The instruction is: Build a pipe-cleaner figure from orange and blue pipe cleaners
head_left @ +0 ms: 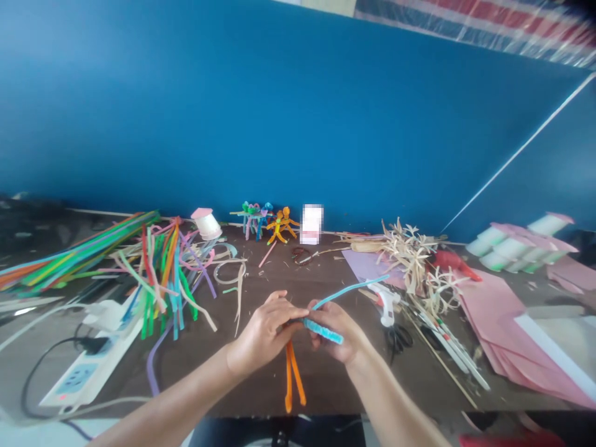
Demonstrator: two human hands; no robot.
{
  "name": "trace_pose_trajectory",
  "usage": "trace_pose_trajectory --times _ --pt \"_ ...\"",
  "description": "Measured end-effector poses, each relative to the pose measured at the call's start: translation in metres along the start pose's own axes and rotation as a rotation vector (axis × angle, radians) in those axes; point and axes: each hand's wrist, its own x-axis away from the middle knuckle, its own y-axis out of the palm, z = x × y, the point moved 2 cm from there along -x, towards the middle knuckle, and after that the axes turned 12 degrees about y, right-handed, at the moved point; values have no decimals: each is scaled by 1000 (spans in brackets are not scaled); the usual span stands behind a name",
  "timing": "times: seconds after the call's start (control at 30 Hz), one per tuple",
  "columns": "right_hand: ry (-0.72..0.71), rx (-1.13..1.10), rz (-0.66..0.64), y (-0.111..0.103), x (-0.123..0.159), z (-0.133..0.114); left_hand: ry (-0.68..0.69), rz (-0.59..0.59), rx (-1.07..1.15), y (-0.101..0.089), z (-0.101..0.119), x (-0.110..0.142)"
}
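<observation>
In front of me, both hands meet over a fuzzy pipe-cleaner piece. A light blue pipe cleaner (pixel 354 287) runs out to the upper right as a loose strand, and a thick, coiled-looking blue section (pixel 325 331) lies across my right hand. My right hand (pixel 343 340) is closed around this blue part. The fingers of my left hand (pixel 270 324) pinch at its left end, where the grip itself is partly hidden. Beneath the hands, two orange pipe-cleaner legs (pixel 292 375) hang down, their upper ends covered by the fingers.
Loose coloured pipe cleaners (pixel 174 273) and a power strip (pixel 93 366) lie left. Small pipe-cleaner figures (pixel 279 226) stand by the blue wall (pixel 288 124). Right are a glue gun (pixel 387 302), straw-like flowers (pixel 412 254), pink sheets (pixel 493 323) and stacked white rolls (pixel 516 248).
</observation>
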Motion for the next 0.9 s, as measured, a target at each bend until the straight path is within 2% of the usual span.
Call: trace_pose_trajectory --times 0.1,0.2,0.27,0.33,0.4,0.47,0.57,0.73,0.83,0.9 --pt "24 -53 -10 -1 0 5 -5 44 31 1 1 -1" --pt "-44 -98 9 0 0 11 -82 70 50 2 3 -3" --pt "-158 -69 104 1 1 14 -214 97 63 4 4 -4" --pt "-314 46 260 2 2 16 -375 127 93 6 2 -5" --pt "-482 243 393 4 6 16 -494 137 123 10 -2 -5" --pt "-627 472 464 7 11 15 -536 131 120 12 -6 -4" --pt "-723 823 492 10 19 13 -494 54 21 11 -10 -3" --pt "-641 1312 557 12 20 12 -323 -179 -223 11 -9 -2" --pt "-604 1469 606 12 18 11 -254 -322 -298 14 -7 -2" --pt "-619 1498 616 11 17 7 -226 -403 -304 14 -6 -3"
